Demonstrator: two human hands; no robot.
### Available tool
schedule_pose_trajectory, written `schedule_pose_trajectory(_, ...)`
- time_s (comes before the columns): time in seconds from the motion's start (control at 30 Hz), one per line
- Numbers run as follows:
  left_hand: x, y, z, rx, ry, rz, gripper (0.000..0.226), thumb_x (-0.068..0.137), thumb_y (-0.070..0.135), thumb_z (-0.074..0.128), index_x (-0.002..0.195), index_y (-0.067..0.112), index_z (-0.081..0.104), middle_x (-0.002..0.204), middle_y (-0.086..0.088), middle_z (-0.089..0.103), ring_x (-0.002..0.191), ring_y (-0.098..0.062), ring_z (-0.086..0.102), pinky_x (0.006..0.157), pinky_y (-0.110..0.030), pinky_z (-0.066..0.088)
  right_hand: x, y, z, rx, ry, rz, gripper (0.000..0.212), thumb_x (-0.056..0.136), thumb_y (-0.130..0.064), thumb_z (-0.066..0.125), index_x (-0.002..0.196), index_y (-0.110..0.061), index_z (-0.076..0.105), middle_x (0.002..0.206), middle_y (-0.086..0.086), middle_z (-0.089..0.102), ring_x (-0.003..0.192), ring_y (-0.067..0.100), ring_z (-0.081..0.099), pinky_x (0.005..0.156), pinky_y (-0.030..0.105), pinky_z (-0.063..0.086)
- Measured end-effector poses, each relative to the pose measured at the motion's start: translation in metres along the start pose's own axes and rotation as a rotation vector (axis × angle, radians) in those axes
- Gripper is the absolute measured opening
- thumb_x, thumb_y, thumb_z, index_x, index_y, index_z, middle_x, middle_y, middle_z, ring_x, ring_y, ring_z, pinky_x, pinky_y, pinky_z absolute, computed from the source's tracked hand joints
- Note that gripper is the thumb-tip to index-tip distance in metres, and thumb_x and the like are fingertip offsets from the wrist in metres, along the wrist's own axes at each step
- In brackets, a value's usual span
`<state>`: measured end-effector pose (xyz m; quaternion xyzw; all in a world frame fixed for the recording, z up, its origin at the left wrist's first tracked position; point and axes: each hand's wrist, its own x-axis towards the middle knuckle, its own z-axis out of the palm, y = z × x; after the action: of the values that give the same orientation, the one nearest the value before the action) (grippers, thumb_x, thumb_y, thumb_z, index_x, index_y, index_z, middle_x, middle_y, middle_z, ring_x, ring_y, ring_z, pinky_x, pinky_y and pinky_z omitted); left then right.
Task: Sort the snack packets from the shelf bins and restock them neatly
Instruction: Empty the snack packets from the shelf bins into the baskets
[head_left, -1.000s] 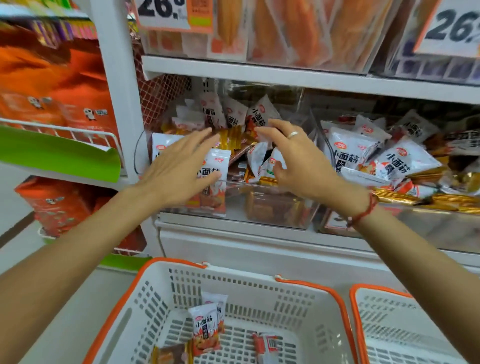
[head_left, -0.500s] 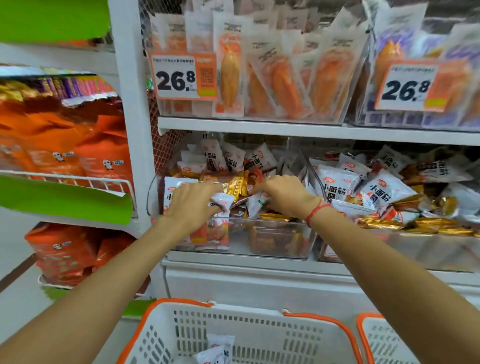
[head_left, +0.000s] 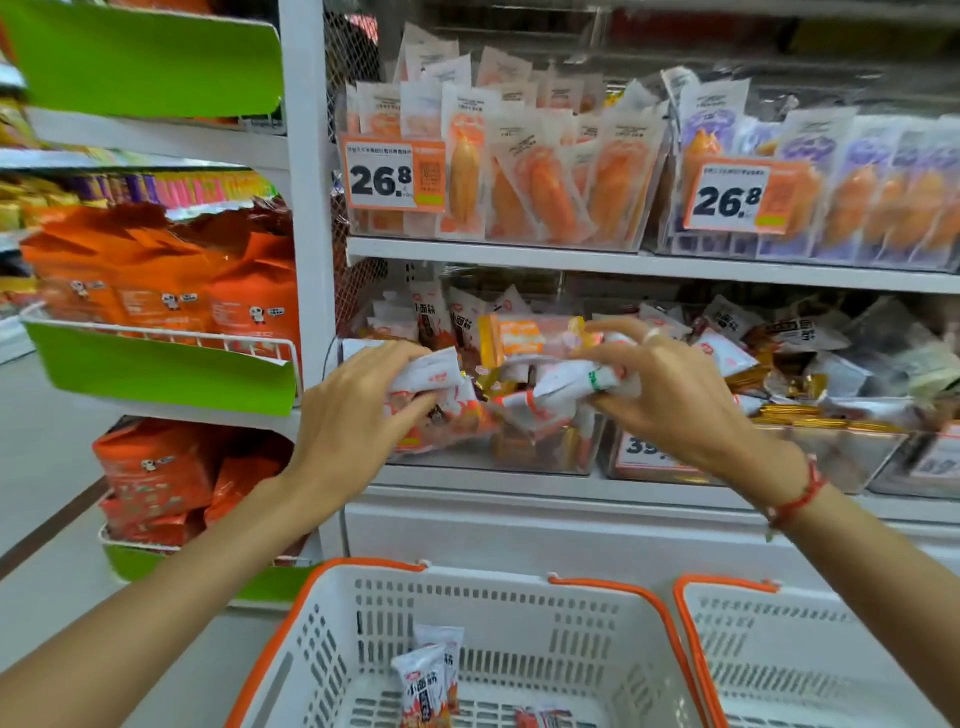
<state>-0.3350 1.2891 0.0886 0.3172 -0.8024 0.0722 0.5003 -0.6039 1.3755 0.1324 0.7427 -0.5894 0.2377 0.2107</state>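
A clear shelf bin (head_left: 524, 460) on the lower shelf holds a heap of white-and-orange snack packets (head_left: 511, 338). My left hand (head_left: 358, 415) grips a bunch of those packets (head_left: 431, 382) at the bin's left front. My right hand (head_left: 670, 395), with a ring and a red wrist cord, grips another bunch of white packets (head_left: 566, 387) at the bin's right front. Both bunches sit just above the bin's front rim. Below stands a white basket with orange rim (head_left: 519, 577), and a few of the same packets (head_left: 426, 686) lie in it.
A second white basket (head_left: 727, 584) stands to the right. A neighbouring bin (head_left: 841, 447) holds more white and gold packets. The upper shelf carries bins of orange vacuum packs behind 26.8 price tags (head_left: 392, 179). Orange bags (head_left: 166, 291) fill the green-fronted racks at left.
My open hands reached into the bin, closed on packets and now lift two bunches toward me. The camera tilted up, showing more of the upper shelf.
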Motion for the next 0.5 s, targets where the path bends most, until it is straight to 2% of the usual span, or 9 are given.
schedule_pose_trajectory(0.07, -0.013, 0.006, -0.003, 0.015, -0.146, -0.096, 0.036, 0.081, 0.033, 0.076, 0.113, 0.023, 0.062, 0.102, 0.002, 0.068, 0.091, -0.018, 0.059, 0.061, -0.028, 0.037, -0.019, -0.007, 0.002, 0.014, -0.132, -0.046, 0.040, 0.077, -0.036, 0.075, 0.117, -0.032, 0.068, 0.120, -0.008, 0.064, 0.095, 0.025, 0.066, 0.066, 0.036, 0.053)
schedule_pose_trajectory(0.13, -0.031, 0.004, 0.002, 0.100, -0.378, -0.195, 0.042, 0.086, 0.042, 0.068, 0.124, 0.030, 0.055, 0.113, 0.003, 0.066, 0.103, -0.023, 0.061, 0.064, -0.031, 0.037, -0.038, -0.013, 0.019, 0.006, -0.271, -0.041, 0.044, 0.080, -0.040, 0.070, 0.124, -0.036, 0.062, 0.121, -0.010, 0.063, 0.105, 0.021, 0.062, 0.071, 0.033, 0.048)
schedule_pose_trajectory(0.23, -0.049, -0.010, 0.016, 0.215, -0.785, -0.174, 0.042, 0.089, 0.051, 0.060, 0.123, 0.028, 0.051, 0.120, 0.003, 0.063, 0.111, -0.024, 0.058, 0.069, -0.033, 0.039, -0.062, -0.017, 0.059, -0.057, -0.510, -0.029, 0.047, 0.084, -0.038, 0.064, 0.130, -0.045, 0.053, 0.118, -0.007, 0.058, 0.106, 0.024, 0.059, 0.064, 0.032, 0.038)
schedule_pose_trajectory(0.33, -0.055, -0.020, 0.029, 0.213, -1.001, -0.134, 0.044, 0.087, 0.053, 0.062, 0.119, 0.026, 0.051, 0.120, 0.003, 0.061, 0.113, -0.023, 0.055, 0.076, -0.035, 0.042, -0.078, -0.016, 0.091, -0.030, -0.654, -0.002, 0.047, 0.085, -0.030, 0.061, 0.128, -0.046, 0.053, 0.110, -0.005, 0.057, 0.104, 0.024, 0.058, 0.063, 0.030, 0.034)
schedule_pose_trajectory(0.4, -0.056, -0.025, 0.033, 0.176, -0.988, -0.115, 0.048, 0.084, 0.057, 0.063, 0.124, 0.031, 0.052, 0.126, 0.008, 0.057, 0.118, -0.017, 0.050, 0.084, -0.035, 0.044, -0.076, -0.014, 0.101, 0.078, -0.699, 0.024, 0.043, 0.087, -0.031, 0.061, 0.129, -0.038, 0.054, 0.121, -0.006, 0.055, 0.112, 0.020, 0.055, 0.072, 0.029, 0.040)
schedule_pose_trajectory(0.43, -0.055, -0.028, 0.033, 0.150, -0.911, -0.095, 0.048, 0.085, 0.056, 0.063, 0.125, 0.032, 0.053, 0.127, 0.009, 0.055, 0.120, -0.016, 0.049, 0.086, -0.035, 0.045, -0.072, -0.013, 0.101, 0.150, -0.699, 0.044, 0.042, 0.089, -0.033, 0.062, 0.130, -0.036, 0.054, 0.127, -0.008, 0.054, 0.117, 0.017, 0.053, 0.081, 0.029, 0.042)
schedule_pose_trajectory(0.5, -0.046, -0.038, 0.031, 0.138, -0.632, -0.028, 0.042, 0.086, 0.043, 0.068, 0.123, 0.025, 0.058, 0.126, 0.005, 0.058, 0.119, -0.020, 0.051, 0.087, -0.036, 0.047, -0.058, -0.014, 0.094, 0.270, -0.619, 0.064, 0.042, 0.091, -0.034, 0.061, 0.132, -0.033, 0.052, 0.134, -0.010, 0.052, 0.121, 0.012, 0.049, 0.095, 0.028, 0.041)
